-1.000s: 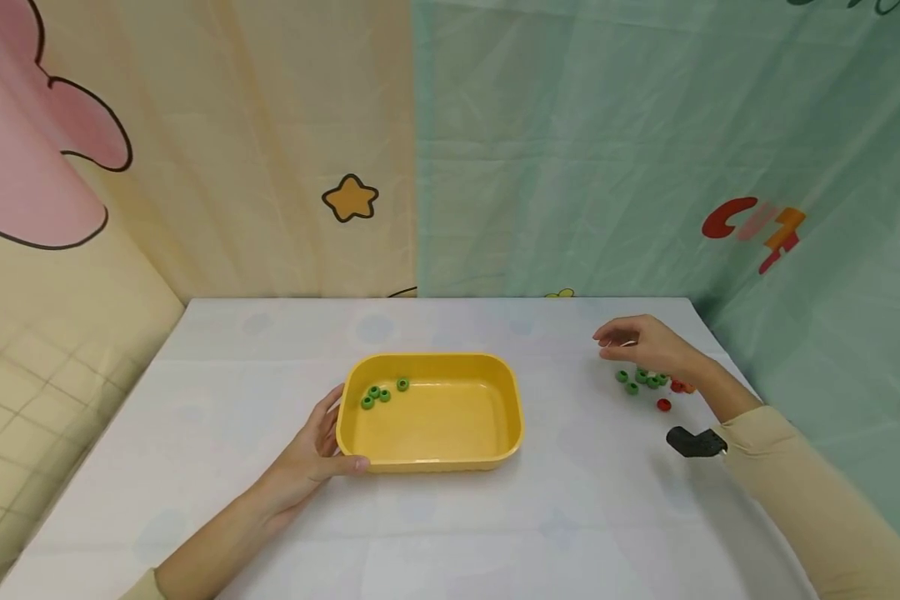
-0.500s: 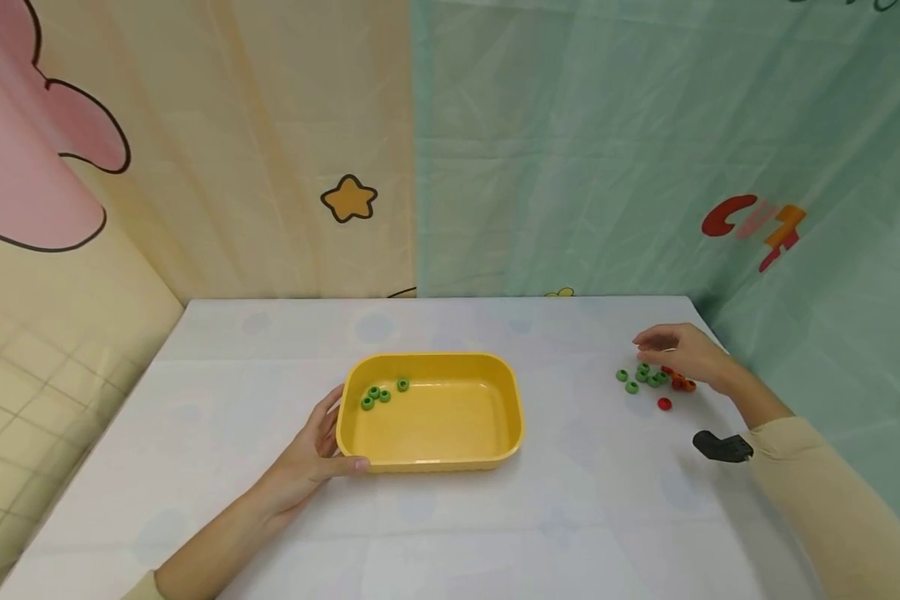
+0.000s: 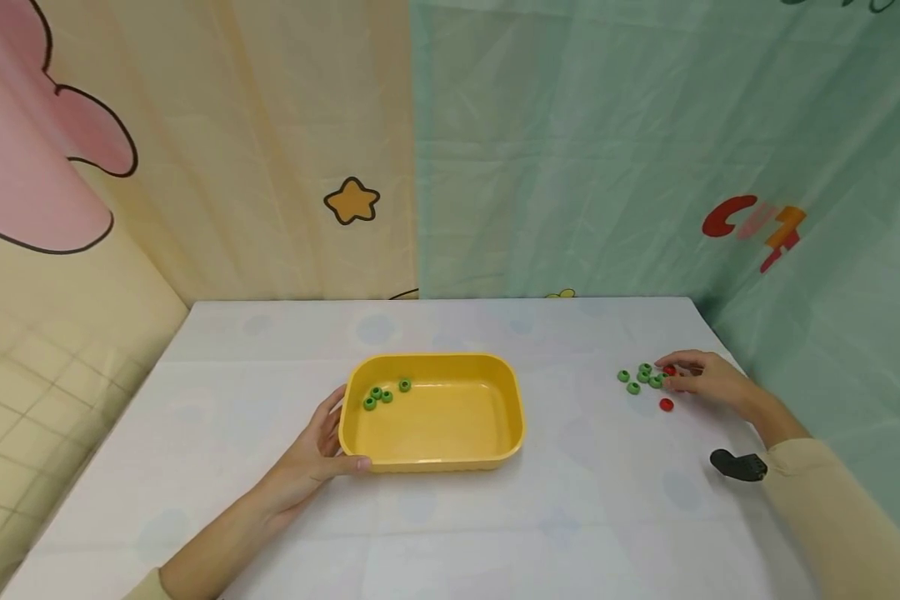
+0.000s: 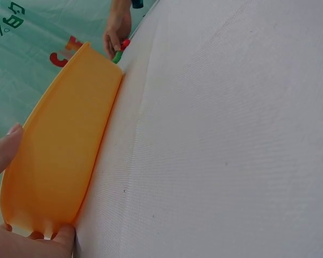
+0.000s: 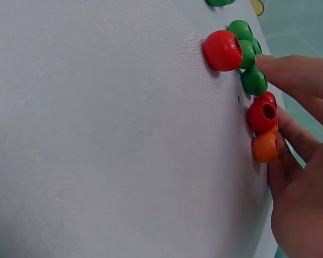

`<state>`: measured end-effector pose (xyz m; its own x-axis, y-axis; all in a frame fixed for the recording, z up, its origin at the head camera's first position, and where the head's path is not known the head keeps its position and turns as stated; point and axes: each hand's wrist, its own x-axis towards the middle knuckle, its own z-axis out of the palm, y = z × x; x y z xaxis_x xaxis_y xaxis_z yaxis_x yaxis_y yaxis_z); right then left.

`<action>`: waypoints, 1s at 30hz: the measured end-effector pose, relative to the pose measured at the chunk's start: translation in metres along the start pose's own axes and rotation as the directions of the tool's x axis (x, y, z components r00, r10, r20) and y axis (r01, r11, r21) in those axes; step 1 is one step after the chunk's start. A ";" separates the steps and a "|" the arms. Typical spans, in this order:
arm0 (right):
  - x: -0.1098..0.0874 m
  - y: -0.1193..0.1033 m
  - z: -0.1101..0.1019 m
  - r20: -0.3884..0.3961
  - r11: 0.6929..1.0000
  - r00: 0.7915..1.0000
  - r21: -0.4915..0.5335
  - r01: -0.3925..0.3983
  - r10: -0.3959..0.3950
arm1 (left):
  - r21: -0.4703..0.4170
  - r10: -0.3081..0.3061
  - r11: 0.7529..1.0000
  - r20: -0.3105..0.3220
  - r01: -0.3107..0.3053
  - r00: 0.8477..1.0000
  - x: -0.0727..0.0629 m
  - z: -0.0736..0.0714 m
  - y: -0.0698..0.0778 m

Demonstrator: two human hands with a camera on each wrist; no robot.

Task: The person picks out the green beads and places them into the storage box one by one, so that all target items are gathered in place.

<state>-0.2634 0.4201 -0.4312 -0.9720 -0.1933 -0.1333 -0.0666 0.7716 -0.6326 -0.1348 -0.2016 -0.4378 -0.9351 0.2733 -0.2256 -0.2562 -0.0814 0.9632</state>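
My left hand (image 3: pixel 306 462) holds the left end of a yellow rectangular tray (image 3: pixel 450 425), thumb on the near rim and fingers behind the side wall. Several green beads (image 3: pixel 370 403) lie at the tray's left end. On the right of the table, my right hand (image 3: pixel 714 385) reaches over a cluster of loose beads with its fingers spread around them. In the right wrist view, the thumb tip is right at the green beads (image 5: pixel 254 80). Red beads (image 5: pixel 261 116) and an orange bead (image 5: pixel 265 148) lie between thumb and fingers. A single red bead (image 5: pixel 222 51) sits just outside.
A white patterned cloth (image 3: pixel 450 533) covers the table. Printed curtains (image 3: pixel 555 167) stand behind it and at both sides. A black device (image 3: pixel 738 465) sticks out at the right wrist, low over the table.
My right hand has moved right and down, from above the green beads to the red and orange ones. The left hand and the tray have stayed in place.
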 end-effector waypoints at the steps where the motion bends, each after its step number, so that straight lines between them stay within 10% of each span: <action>1: 0.000 0.002 0.002 -0.001 1.000 1.000 0.011 0.018 -0.018 | 0.003 0.000 1.000 0.000 0.000 1.000 0.000 0.000 0.000; 30: 0.008 -0.016 0.000 -0.073 0.998 0.997 -0.054 0.023 -0.027 | -0.005 -0.002 1.000 -0.014 0.002 1.000 0.000 0.002 -0.001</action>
<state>-0.2697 0.4059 -0.4221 -0.9837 -0.1691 -0.0604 -0.1008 0.7985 -0.5935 -0.1339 -0.1999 -0.4387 -0.9380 0.2600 -0.2294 -0.2591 -0.0858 0.9620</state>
